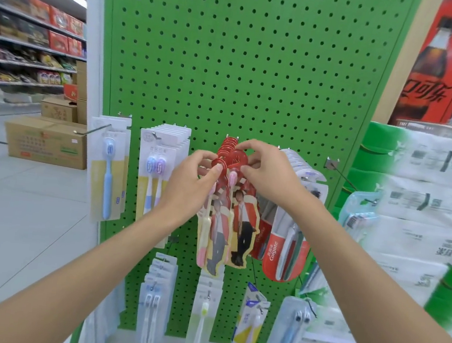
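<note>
Pinching the red tops of toothbrush packs [224,222] on a green pegboard [232,59], left hand [190,178] and right hand [267,170] grip them beside Colgate packs [275,247].

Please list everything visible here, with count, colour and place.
pegboard: one, green, centre.
red-topped toothbrush packs: several, red and yellow, middle hook.
Colgate toothbrush packs: several, red and clear, right of them.
blue toothbrush packs: few, white card, leftmost upper hook.
twin toothbrush packs: several, white card, second upper hook.
lower toothbrush packs: several, pale, bottom row.
tissue packs: many, white, stacked at right.
Coca-Cola poster: one, red, upper right.
cardboard boxes: several, brown, floor at left.
store shelves: several, stocked, far left.
left hand: one, pinches a red top.
right hand: one, pinches a red top.
</note>
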Demonstrator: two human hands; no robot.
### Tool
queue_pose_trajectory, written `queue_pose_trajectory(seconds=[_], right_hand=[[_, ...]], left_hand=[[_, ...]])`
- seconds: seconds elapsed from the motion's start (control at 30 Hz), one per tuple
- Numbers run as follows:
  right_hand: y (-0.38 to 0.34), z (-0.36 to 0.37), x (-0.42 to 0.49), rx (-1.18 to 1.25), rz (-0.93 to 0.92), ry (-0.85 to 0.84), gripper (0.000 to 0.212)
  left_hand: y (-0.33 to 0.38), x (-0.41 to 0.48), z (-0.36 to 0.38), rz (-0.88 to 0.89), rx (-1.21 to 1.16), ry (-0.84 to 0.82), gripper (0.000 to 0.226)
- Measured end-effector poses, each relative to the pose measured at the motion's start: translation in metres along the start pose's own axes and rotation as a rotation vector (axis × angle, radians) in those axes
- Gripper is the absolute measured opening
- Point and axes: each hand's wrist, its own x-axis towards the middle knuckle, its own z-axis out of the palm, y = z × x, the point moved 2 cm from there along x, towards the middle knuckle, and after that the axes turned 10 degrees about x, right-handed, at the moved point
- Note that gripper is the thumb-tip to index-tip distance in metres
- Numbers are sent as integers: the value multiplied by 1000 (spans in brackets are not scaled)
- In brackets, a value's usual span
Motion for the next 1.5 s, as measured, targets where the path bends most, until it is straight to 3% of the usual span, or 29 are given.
queue_pose_trajectory(seconds=[0.43, 0.67, 0.83, 1.03, 1.3, 1.4, 1.5], right_hand=[[10, 23, 17, 65, -8, -67, 30], [9, 9, 33, 97, 39, 96, 23], [2, 11, 48, 39, 109, -86, 12], [0, 13, 57, 38, 226, -175, 12], [0, -7, 53, -40, 217, -91, 18], [-1, -14, 48, -31, 193, -38, 8], [-3, -16, 40, -67, 141, -10, 23]], left_hand=[[-4, 3, 0, 8, -5, -17, 23], [-5, 2, -2, 19, -6, -10, 19], [-8, -1, 0, 1, -3, -49, 30], [-7, -1, 5, 2, -9, -66, 40], [-5, 1, 5, -5, 14, -51, 36], [-4, 1, 5, -5, 25, -32, 36], [-3, 0, 6, -11, 34, -26, 37]])
